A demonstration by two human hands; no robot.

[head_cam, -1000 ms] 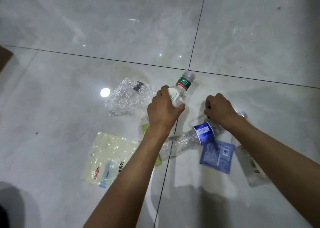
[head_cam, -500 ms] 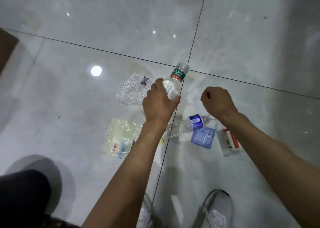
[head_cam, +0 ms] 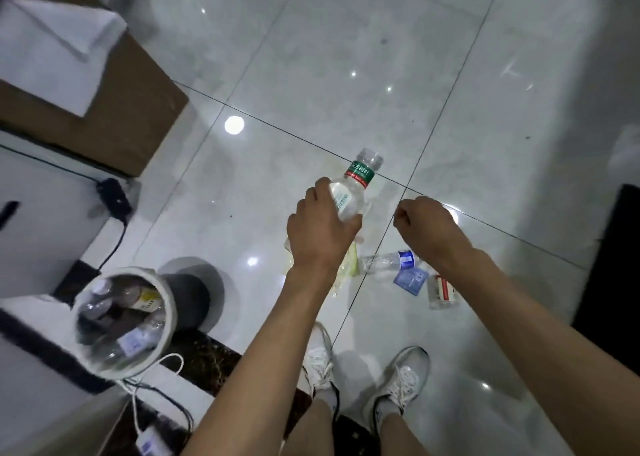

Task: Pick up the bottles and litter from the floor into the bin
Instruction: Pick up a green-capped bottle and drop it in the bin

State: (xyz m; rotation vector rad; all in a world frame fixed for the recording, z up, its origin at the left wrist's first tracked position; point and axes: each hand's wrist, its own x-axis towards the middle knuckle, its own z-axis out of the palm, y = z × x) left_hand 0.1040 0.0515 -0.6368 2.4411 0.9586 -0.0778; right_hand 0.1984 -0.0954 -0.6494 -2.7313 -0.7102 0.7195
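My left hand (head_cam: 322, 234) grips a clear plastic bottle (head_cam: 353, 189) with a green label, held up above the floor. My right hand (head_cam: 427, 223) is curled into a fist beside it, and nothing shows in it. On the tiles below lie a crushed bottle with a blue label (head_cam: 388, 261), a blue packet (head_cam: 410, 280) and a clear bottle with a red label (head_cam: 443, 291). A yellowish plastic bag (head_cam: 349, 268) is partly hidden under my left wrist. The round white bin (head_cam: 138, 271) stands at lower left with several bottles inside.
A cardboard box (head_cam: 114, 109) with a white sheet (head_cam: 52, 50) stands at upper left. Below it is a white cabinet (head_cam: 41, 220) with a black adapter and cable (head_cam: 112, 196). White cables (head_cam: 152, 438) trail beside the bin. My shoes (head_cam: 401, 383) stand below the litter, and a dark mat (head_cam: 616, 265) lies at right.
I have risen from the floor, lifting the green-label bottle in my left hand. The view has swung left, bringing the bin, box and cabinet into sight. The litter looks farther away.
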